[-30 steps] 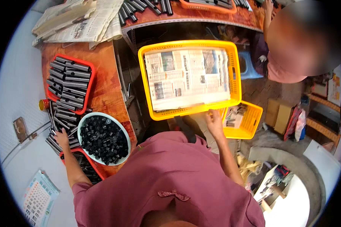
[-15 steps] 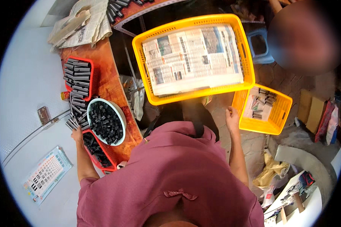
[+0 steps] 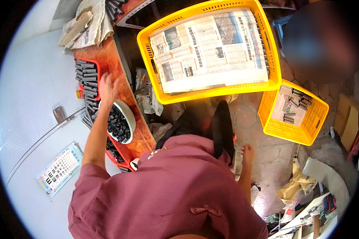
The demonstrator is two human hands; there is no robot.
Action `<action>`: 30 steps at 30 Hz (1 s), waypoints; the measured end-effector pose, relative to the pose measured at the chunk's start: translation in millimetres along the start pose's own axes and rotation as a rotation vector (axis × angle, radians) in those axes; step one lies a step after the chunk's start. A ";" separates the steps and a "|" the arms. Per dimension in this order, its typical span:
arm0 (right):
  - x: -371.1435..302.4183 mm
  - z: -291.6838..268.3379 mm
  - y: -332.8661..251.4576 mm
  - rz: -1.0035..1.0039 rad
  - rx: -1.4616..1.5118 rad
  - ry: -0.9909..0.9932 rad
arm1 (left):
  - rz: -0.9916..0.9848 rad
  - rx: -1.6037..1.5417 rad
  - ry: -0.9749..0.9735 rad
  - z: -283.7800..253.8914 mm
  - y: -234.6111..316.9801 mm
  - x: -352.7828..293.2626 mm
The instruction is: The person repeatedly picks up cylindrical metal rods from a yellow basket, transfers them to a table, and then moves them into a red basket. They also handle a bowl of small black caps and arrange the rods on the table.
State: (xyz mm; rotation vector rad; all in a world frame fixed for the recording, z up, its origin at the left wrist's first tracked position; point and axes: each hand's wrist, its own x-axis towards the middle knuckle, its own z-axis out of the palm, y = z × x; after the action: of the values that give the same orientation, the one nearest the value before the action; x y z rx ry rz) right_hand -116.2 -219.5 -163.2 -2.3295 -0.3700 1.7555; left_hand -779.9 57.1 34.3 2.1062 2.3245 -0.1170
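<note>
Over the table's edge, my left hand (image 3: pixel 109 88) is raised beside the upper red basket (image 3: pixel 101 68), fingers apart and nothing visible in them. That basket holds rows of dark grey rods (image 3: pixel 89 75), and more rods lie below it. Under my left forearm stands a pale bowl (image 3: pixel 130 118) filled with short black pieces (image 3: pixel 118 124). A second red basket (image 3: pixel 123 153) with dark pieces sits nearer me, partly covered by the bowl. My right hand (image 3: pixel 247 152) hangs low at my right side, over the floor; its fingers are curled and nothing shows in them.
Ahead stands a large yellow crate (image 3: pixel 223 88) with newspaper (image 3: pixel 207 51) laid over rods. A smaller yellow crate (image 3: pixel 293 133) at the right holds several rods on paper. Folded newspapers (image 3: pixel 87 32) lie at the table's far end. Another person, blurred, is at the upper right.
My left hand has left the rods beside the bowl and moved up and right, its fingers now spread. My right hand has dropped lower, away from the smaller yellow crate. The whole view has shifted.
</note>
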 end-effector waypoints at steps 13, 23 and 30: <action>-22.3 52.7 26.2 0.208 0.066 -0.039 | -0.346 -0.138 -0.235 145.3 -45.2 260.9; -17.6 71.0 1.1 0.190 -0.009 -0.045 | -0.386 -0.243 0.405 175.1 -94.9 282.2; -17.6 83.9 -27.1 0.166 0.007 -0.017 | -0.407 -0.454 0.481 196.2 -160.9 321.3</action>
State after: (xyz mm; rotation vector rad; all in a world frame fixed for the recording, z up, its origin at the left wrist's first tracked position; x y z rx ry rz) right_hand -203.6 -198.6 -161.9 -2.4035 -0.1774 1.8466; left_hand -981.3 349.7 -169.5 1.5465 2.6519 0.9180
